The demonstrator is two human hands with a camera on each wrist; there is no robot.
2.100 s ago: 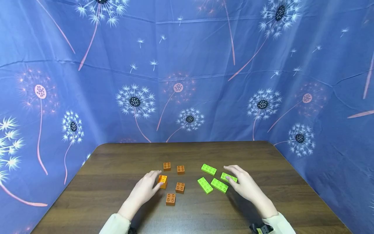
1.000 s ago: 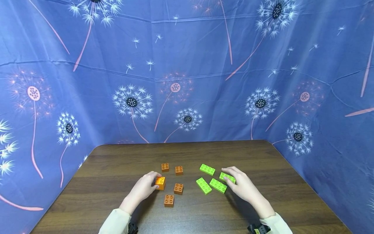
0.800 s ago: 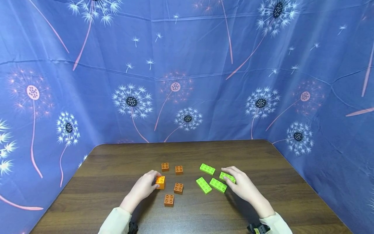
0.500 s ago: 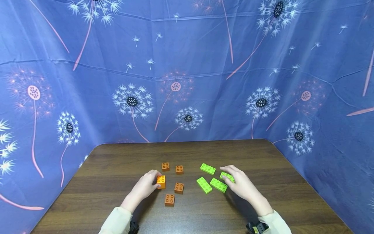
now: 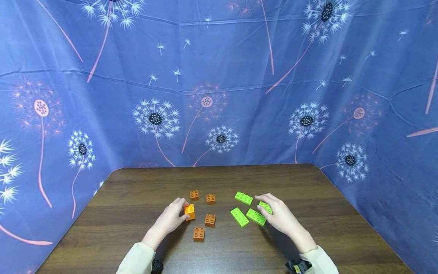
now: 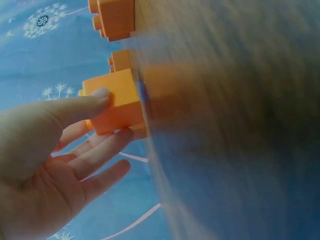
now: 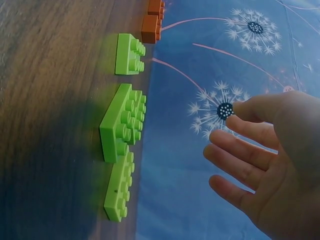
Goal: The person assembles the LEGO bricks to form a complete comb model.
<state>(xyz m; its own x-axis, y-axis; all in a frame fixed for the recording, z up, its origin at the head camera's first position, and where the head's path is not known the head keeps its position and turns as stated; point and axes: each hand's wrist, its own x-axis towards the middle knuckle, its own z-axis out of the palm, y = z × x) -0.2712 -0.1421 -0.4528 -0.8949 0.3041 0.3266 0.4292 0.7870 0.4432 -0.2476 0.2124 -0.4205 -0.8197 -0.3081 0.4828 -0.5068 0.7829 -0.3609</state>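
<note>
Thumb and fingers of my left hand (image 5: 168,219) pinch a yellow-orange toy building brick (image 5: 189,212), studs up. In the left wrist view the thumb lies on one side of this brick (image 6: 117,100) and fingertips on the other, its base close to the tabletop; whether it touches is unclear. My right hand (image 5: 281,215) hovers over the green building bricks (image 5: 256,217), fingers spread and loosely bent. The right wrist view shows nothing in that hand (image 7: 265,160), with the green bricks (image 7: 120,125) apart from its fingertips. In the head view its fingers partly cover the rightmost green brick (image 5: 265,207).
Several brown-orange two-by-two bricks (image 5: 199,234) lie scattered to the right of and beyond the left hand. Longer green bricks lie loosely grouped at centre right. A blue dandelion-print cloth (image 5: 219,76) hangs behind and beside the wooden table (image 5: 222,258).
The left thumb and fingers have closed round the yellow-orange brick, which has shifted a little. My right hand has drifted slightly left over the green bricks. Other bricks keep their places.
</note>
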